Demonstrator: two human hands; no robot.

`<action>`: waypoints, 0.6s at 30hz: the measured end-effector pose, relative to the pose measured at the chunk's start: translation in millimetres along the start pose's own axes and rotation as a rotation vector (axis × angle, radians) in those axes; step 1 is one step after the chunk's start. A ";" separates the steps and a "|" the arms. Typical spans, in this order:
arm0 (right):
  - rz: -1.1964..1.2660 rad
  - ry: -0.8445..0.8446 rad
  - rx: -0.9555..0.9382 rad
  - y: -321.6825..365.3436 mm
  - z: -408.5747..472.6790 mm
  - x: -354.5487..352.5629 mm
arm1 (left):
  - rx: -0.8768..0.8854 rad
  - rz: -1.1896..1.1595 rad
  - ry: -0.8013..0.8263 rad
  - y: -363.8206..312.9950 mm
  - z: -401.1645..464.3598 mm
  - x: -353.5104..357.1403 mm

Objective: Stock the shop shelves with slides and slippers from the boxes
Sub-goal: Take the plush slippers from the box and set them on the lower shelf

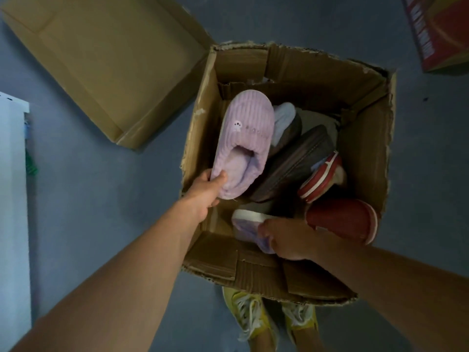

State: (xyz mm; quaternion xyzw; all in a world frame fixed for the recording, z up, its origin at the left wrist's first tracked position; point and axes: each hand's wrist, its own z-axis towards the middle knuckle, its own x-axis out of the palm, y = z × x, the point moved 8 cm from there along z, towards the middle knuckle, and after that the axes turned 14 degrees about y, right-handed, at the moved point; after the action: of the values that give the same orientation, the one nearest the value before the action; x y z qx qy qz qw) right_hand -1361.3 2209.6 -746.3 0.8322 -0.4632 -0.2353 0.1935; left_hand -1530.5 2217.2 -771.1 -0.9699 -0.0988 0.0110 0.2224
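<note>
I see my left hand gripping a lilac slipper by its heel over the open box. My right hand pinches a second lilac slipper low inside, half hidden; the shoes beneath are hard to make out

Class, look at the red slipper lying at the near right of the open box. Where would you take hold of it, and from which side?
Grip the red slipper across its rounded upper, coming from above through the cardboard box's open top. It lies uppermost with nothing on it, while the box wall blocks its right side. The right hand, next to it, already grips a lilac slipper.
</note>
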 end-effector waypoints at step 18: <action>-0.739 -0.206 0.071 38.1 -31.6 -10.2 | 0.131 -0.427 0.195 23.1 -84.1 11.8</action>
State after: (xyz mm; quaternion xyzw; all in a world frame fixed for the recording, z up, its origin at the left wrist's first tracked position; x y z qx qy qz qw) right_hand -1373.8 2202.8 -697.8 0.9213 -0.1568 -0.3553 0.0194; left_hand -1509.1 2163.0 -705.1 -0.9068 -0.2788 -0.1238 0.2909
